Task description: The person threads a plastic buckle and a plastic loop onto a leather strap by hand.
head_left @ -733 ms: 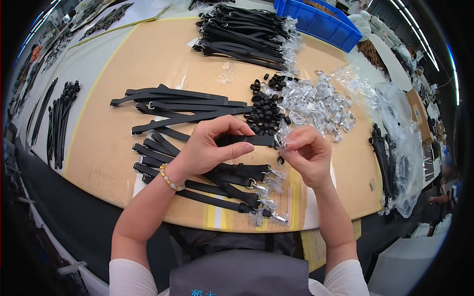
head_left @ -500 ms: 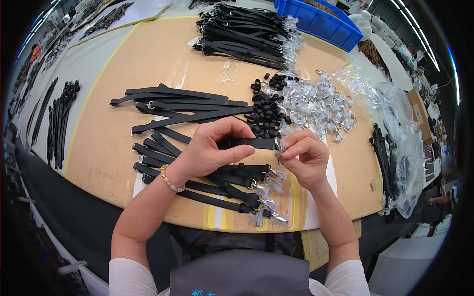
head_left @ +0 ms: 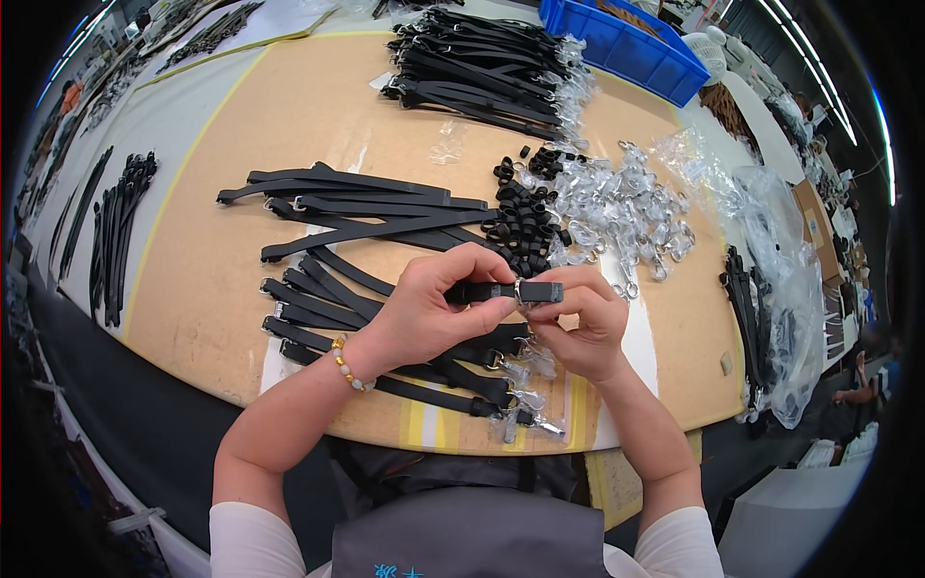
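Note:
My left hand [head_left: 448,299] pinches a black strap [head_left: 544,292] between thumb and fingers. The strap's end sticks out to the right through a metal ring, part of a snap hook [head_left: 521,292] whose body is mostly hidden by my fingers. My right hand [head_left: 586,323] is closed on that hook from the right side, thumb and fingertips just under the strap end. Below my hands lie finished-looking straps with hooks in clear wrap [head_left: 525,397]. Beyond my left hand rest several plain black straps [head_left: 376,207], some with buckles.
Small black loops [head_left: 525,226] are heaped beyond my hands, beside a pile of wrapped metal hooks [head_left: 626,207]. A bundle of straps [head_left: 472,72] lies at the far side near a blue crate [head_left: 626,48]. Clear plastic [head_left: 780,289] and more straps [head_left: 744,318] lie at right, others [head_left: 123,236] at left.
The strap's end has come through the hook's ring and now juts out to the right. My left hand has moved right, closer to the right hand.

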A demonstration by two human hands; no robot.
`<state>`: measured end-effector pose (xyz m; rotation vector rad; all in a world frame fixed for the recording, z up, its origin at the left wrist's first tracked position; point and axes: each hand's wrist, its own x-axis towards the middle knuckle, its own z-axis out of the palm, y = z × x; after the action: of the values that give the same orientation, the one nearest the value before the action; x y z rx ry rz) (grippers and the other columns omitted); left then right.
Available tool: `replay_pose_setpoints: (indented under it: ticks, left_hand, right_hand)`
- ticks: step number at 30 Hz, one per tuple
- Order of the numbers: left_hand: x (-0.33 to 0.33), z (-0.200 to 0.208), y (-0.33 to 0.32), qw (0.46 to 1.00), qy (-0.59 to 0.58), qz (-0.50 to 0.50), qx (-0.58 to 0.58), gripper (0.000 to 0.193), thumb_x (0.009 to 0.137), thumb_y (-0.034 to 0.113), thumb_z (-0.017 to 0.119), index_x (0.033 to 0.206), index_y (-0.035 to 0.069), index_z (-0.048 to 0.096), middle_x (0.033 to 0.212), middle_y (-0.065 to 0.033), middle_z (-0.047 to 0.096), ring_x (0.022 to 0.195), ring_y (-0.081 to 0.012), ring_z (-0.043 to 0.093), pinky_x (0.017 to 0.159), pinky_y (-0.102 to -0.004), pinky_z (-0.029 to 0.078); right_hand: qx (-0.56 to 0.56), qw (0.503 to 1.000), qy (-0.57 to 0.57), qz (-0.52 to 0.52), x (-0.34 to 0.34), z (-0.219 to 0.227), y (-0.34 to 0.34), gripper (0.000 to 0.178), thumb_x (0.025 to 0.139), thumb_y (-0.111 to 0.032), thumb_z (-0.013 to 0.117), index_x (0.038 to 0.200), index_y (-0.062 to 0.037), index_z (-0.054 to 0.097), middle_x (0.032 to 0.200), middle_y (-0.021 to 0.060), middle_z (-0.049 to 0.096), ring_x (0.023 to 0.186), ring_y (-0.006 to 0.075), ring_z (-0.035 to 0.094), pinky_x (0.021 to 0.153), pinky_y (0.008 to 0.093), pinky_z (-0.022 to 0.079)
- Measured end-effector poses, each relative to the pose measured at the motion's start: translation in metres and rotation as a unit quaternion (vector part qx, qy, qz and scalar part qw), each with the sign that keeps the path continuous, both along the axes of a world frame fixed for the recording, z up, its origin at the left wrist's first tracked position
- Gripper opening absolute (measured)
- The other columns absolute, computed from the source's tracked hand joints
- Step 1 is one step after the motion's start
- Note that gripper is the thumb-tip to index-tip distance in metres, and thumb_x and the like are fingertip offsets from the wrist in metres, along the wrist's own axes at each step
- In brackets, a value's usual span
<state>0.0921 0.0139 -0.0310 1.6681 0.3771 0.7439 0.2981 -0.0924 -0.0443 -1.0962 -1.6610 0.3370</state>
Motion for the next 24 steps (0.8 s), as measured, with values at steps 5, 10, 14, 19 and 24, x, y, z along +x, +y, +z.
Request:
replay_pose_setpoints:
  ticks: [5, 10, 14, 19, 24]
  left_hand:
    - [-0.004, 0.007, 0.001, 1.000, 0.005, -0.002, 0.005, 0.021, 0.087, 0.002, 0.077, 0.106, 0.001, 0.067, 0.097, -0.0001, 0.065, 0.084, -0.0045, 0.059, 0.073, -0.0201, 0.048]
    - [-0.001, 0.009, -0.005, 0.999, -0.025, -0.017, 0.012, 0.021, 0.082, 0.000, 0.078, 0.102, 0.001, 0.070, 0.088, -0.0011, 0.069, 0.071, -0.0031, 0.058, 0.061, -0.0193, 0.046]
    - [-0.002, 0.014, -0.006, 0.996, -0.020, -0.001, 0.087, 0.020, 0.080, 0.000, 0.080, 0.098, 0.000, 0.072, 0.083, -0.0022, 0.070, 0.067, -0.0037, 0.059, 0.058, -0.0203, 0.047]
    - [0.000, 0.013, -0.008, 0.982, -0.019, 0.018, 0.186, 0.019, 0.075, 0.000, 0.081, 0.093, 0.002, 0.074, 0.070, -0.0036, 0.065, 0.058, -0.0109, 0.060, 0.051, -0.0243, 0.046]
    - [-0.002, 0.007, -0.009, 0.969, 0.024, 0.016, 0.244, 0.017, 0.076, 0.002, 0.079, 0.092, 0.005, 0.075, 0.068, -0.0041, 0.062, 0.056, -0.0126, 0.060, 0.049, -0.0266, 0.045]
  right_hand:
    - [-0.122, 0.930, 0.307, 0.161, 0.008, -0.012, 0.011, 0.022, 0.093, -0.002, 0.070, 0.112, -0.0053, 0.062, 0.122, 0.0131, 0.068, 0.139, 0.0296, 0.049, 0.118, 0.0493, 0.033]
    - [-0.221, 0.830, 0.423, 0.288, 0.011, -0.014, 0.011, 0.018, 0.096, -0.008, 0.070, 0.113, -0.0045, 0.065, 0.134, 0.0199, 0.064, 0.139, 0.0332, 0.050, 0.115, 0.0493, 0.041]
    - [-0.252, 0.798, 0.456, 0.302, 0.009, -0.014, 0.009, 0.020, 0.093, -0.007, 0.073, 0.112, -0.0035, 0.066, 0.125, 0.0188, 0.067, 0.121, 0.0275, 0.063, 0.103, 0.0415, 0.052]
    - [-0.322, 0.788, 0.451, 0.267, 0.011, -0.005, 0.005, 0.022, 0.091, -0.009, 0.076, 0.110, -0.0027, 0.065, 0.111, 0.0120, 0.070, 0.098, 0.0165, 0.069, 0.089, 0.0307, 0.057]
    - [-0.462, 0.806, 0.335, 0.159, 0.002, 0.017, 0.000, 0.022, 0.090, -0.015, 0.078, 0.105, -0.0014, 0.068, 0.091, 0.0008, 0.069, 0.080, 0.0054, 0.063, 0.072, 0.0211, 0.050]
